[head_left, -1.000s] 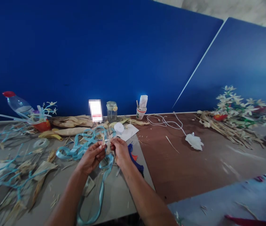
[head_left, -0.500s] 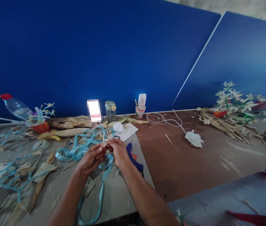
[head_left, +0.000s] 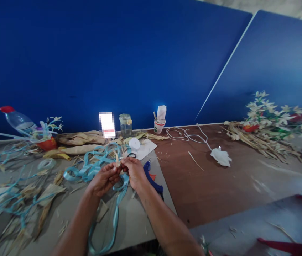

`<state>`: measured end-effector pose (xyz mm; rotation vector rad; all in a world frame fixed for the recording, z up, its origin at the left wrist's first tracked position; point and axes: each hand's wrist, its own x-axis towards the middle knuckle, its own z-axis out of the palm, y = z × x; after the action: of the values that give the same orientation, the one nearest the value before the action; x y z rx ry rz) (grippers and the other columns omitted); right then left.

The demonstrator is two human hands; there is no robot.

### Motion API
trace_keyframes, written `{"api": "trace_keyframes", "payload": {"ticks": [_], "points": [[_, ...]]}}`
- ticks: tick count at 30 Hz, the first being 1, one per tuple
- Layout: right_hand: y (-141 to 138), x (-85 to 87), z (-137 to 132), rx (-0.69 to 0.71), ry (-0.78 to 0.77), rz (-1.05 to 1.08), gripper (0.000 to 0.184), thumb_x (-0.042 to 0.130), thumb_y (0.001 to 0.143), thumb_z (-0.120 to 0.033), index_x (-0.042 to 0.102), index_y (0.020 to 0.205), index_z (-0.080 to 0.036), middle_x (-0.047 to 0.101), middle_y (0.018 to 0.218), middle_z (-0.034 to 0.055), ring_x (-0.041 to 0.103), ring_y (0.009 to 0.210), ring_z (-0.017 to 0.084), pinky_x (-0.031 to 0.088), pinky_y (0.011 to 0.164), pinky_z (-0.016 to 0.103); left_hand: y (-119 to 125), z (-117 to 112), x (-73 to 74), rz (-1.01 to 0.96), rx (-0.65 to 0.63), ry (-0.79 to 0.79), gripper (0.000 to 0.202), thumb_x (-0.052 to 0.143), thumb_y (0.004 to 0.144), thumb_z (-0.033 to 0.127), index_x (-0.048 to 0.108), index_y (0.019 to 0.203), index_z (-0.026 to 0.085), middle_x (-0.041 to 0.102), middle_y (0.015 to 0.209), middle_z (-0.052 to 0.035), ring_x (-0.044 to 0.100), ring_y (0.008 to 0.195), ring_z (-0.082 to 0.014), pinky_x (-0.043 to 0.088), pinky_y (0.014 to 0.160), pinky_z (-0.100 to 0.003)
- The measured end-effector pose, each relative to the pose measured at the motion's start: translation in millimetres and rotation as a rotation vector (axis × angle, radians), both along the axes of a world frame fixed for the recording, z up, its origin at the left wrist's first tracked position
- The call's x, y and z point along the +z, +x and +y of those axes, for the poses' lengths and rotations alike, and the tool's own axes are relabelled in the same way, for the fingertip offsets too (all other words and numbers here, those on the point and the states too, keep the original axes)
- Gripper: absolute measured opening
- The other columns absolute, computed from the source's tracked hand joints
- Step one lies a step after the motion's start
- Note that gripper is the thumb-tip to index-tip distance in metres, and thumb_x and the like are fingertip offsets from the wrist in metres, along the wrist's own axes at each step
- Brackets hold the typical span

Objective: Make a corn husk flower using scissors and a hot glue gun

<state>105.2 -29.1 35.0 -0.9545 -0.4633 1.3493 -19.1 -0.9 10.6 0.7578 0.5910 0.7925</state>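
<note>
My left hand (head_left: 106, 179) is closed in a pinch on a small pale strip of dried husk (head_left: 117, 159) that sticks up between the fingertips. My right hand (head_left: 133, 173) pinches at the same piece, its fingertips meeting those of the left; the lower part of the strip is hidden by the fingers. Light blue ribbon (head_left: 87, 170) lies in loops behind and below both hands. Just past the right hand is a dark ring-shaped handle (head_left: 131, 155), and to its right rests a blue glue gun (head_left: 151, 177).
A white ribbon spool (head_left: 134, 144), a jar (head_left: 125, 125) and a lit phone (head_left: 107, 124) stand behind my hands. Blue-wrapped stems (head_left: 20, 211) and husk scraps spread at left. A cup (head_left: 159, 126), white cable (head_left: 188, 135) and flower bunch (head_left: 267, 110) are farther right.
Both hands stay almost in place, fingertips together on the husk strip. The whole view has shifted very slightly.
</note>
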Motion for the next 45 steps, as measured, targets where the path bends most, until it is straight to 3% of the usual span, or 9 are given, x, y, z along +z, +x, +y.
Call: {"api": "trace_keyframes", "payload": {"ticks": [8,22,34,45], "points": [[0.3,0.0,-1.9,0.013,0.027,-0.007,0.012,0.065,0.057,-0.024,0.06,0.049,-0.016,0.054,0.045,-0.0035,0.04,0.043,0.006,0.03,0.047,0.021,-3.0,2.8,-7.7,-0.024,-0.014,0.02,0.02,0.077,0.064,0.019,0.059,0.07,0.011,0.052,0.06,0.0025,0.027,0.04,0.0007,0.027,0.04,-0.013],[2.5,0.5,-2.7,0.082,0.029,-0.005,0.015,0.064,0.059,-0.028,0.063,0.053,-0.014,0.057,0.049,-0.0023,0.043,0.045,0.006,0.03,0.049,0.02,-4.9,4.3,-3.6,0.017,-0.017,0.042,0.025,0.081,0.059,0.023,0.062,0.072,0.011,0.047,0.054,0.003,0.03,0.041,-0.0011,0.025,0.04,-0.014],[1.2,-8.5,-1.0,0.082,0.047,-0.04,0.009,0.058,0.056,-0.021,0.065,0.054,-0.016,0.058,0.05,-0.0023,0.043,0.047,0.007,0.033,0.048,0.02,-1.7,0.2,0.4,0.128,0.069,0.062,0.025,0.08,0.062,0.024,0.067,0.08,0.013,0.062,0.068,-0.0042,0.053,0.056,-0.009,0.036,0.049,-0.018],[4.2,-12.7,2.2,0.089,-0.016,-0.081,0.016,0.065,0.061,-0.025,0.058,0.05,-0.014,0.054,0.046,-0.0033,0.04,0.042,0.006,0.03,0.046,0.02,-3.2,0.1,-0.5,0.177,0.021,0.151,0.024,0.078,0.063,0.028,0.067,0.078,0.013,0.059,0.068,-0.003,0.043,0.05,-0.0065,0.03,0.046,-0.018]]}}
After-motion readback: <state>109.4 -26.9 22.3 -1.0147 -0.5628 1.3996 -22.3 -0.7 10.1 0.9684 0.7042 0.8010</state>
